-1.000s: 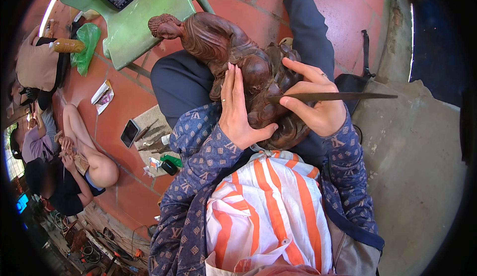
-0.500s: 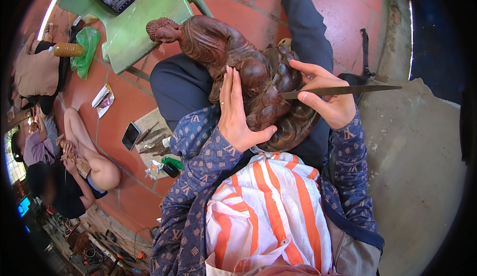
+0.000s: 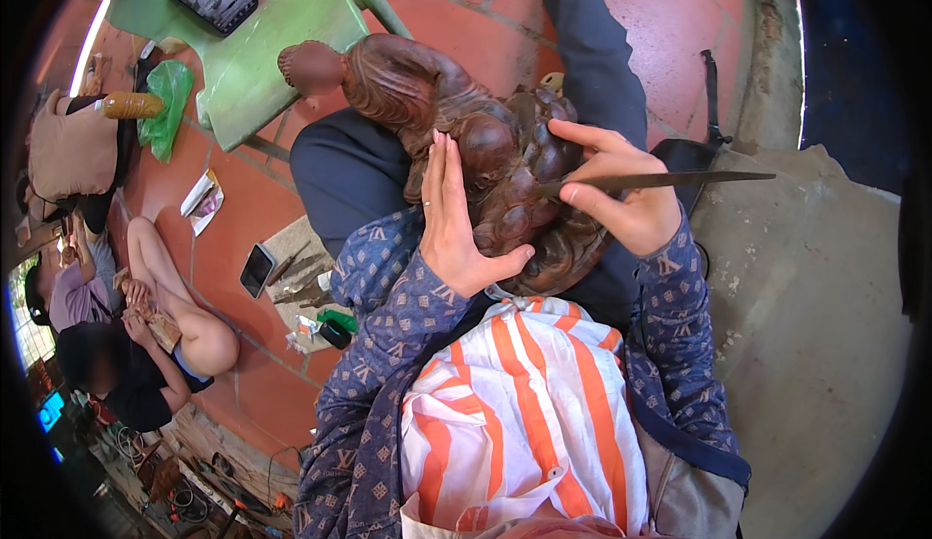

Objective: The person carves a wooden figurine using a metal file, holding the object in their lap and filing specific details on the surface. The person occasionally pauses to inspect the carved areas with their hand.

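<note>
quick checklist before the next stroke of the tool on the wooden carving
1. Left hand flat on the wooden carving, steadying it: ok.
2. Right hand gripping the long dark tool: ok.
3. Tool tip set against the carving: ok, exact contact spot cannot tell.
4. Left fingers apart from the tool tip: ok, but close.
5. Carving resting across the lap: ok; how firmly, cannot tell.
6. Tool edge condition: cannot tell.
</note>
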{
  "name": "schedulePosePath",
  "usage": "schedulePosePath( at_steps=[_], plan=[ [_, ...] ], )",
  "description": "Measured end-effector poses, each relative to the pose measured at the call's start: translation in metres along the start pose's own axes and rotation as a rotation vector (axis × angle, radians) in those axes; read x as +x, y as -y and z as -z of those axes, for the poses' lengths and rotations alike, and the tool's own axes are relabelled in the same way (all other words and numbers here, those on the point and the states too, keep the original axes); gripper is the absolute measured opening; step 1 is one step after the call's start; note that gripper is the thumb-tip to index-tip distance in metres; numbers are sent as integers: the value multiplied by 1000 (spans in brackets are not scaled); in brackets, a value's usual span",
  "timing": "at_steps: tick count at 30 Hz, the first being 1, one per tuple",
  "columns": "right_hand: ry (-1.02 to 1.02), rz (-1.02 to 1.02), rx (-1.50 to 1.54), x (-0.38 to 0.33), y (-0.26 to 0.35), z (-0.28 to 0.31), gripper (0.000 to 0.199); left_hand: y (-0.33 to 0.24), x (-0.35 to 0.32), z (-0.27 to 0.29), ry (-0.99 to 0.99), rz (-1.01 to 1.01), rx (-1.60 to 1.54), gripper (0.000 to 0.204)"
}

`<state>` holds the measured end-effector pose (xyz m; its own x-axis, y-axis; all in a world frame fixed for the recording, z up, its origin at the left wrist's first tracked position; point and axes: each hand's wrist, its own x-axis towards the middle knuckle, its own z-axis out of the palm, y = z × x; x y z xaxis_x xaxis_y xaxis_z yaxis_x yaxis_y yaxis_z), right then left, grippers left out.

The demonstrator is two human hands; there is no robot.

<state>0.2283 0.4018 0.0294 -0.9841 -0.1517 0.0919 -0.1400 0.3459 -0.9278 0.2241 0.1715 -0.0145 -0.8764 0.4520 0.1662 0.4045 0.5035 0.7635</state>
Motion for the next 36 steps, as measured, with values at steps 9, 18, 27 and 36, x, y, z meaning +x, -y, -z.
schedulePosePath(
  at_steps=[9, 18, 27, 36],
  plan=[
    [37, -21, 44, 4, 1, 4, 12, 1, 0, -1, -1, -4, 3, 126],
    [3, -43, 76, 3, 1, 3, 12, 1, -1, -1, 6, 0, 5, 127],
    [3, -22, 60, 5, -1, 3, 11, -1, 0, 0, 9, 8, 4, 128],
    [-9, -19, 49, 4, 0, 1, 9, 1, 0, -1, 7, -1, 21, 128]
  ],
)
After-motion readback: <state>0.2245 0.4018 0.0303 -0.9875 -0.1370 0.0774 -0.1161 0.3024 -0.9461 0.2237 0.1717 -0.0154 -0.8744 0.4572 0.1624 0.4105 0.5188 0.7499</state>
